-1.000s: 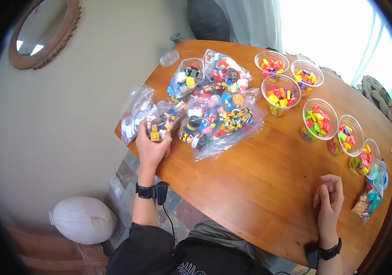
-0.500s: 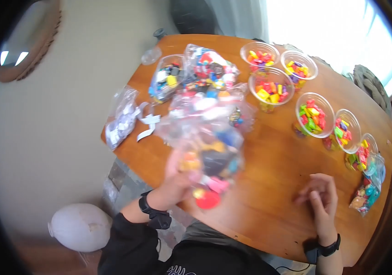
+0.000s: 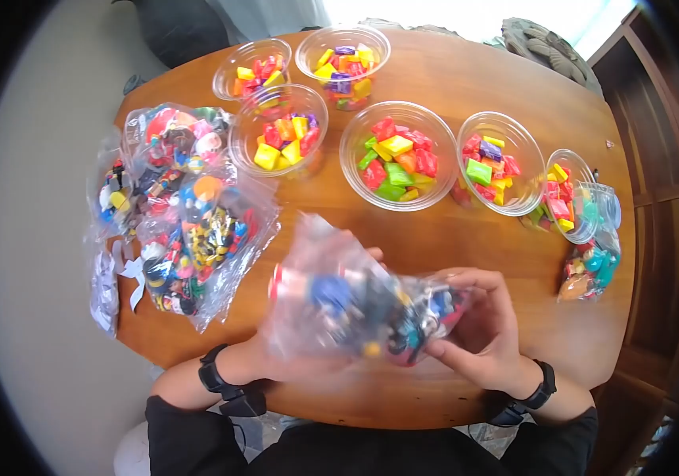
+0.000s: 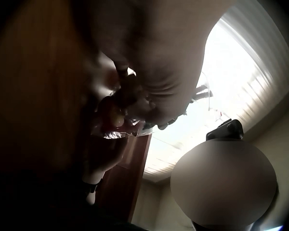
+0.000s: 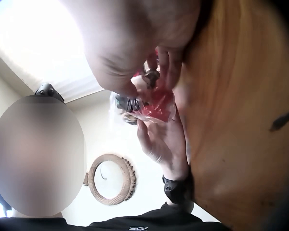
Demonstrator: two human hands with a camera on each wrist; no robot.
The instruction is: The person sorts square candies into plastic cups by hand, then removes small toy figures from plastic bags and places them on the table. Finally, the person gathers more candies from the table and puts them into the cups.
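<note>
A clear plastic bag of small toy figures (image 3: pixel 339 305), blurred by motion, is held over the table's near side in the head view. My left hand (image 3: pixel 264 358) grips it from the left, mostly hidden behind the plastic, with fingertips showing past its far edge. On the right, my right hand (image 3: pixel 489 337) pinches the bag's end, thumb on the near side and fingers on the far side. From the right wrist, the left hand (image 5: pixel 161 147) appears below the bag (image 5: pixel 156 106), whose red and dark contents show through.
Several more bags of toy figures (image 3: pixel 212 238) lie at the table's left, beside white ribbon-like strips (image 3: pixel 135 278). Clear cups of wrapped candies, among them one cup (image 3: pixel 399 198) near the middle, curve across the back. Another filled bag (image 3: pixel 593 266) lies at the right edge.
My left hand has carried the bag from the left pile to the front middle. The right hand, earlier idle on the table, now holds the bag's right end. The head view has turned right.
</note>
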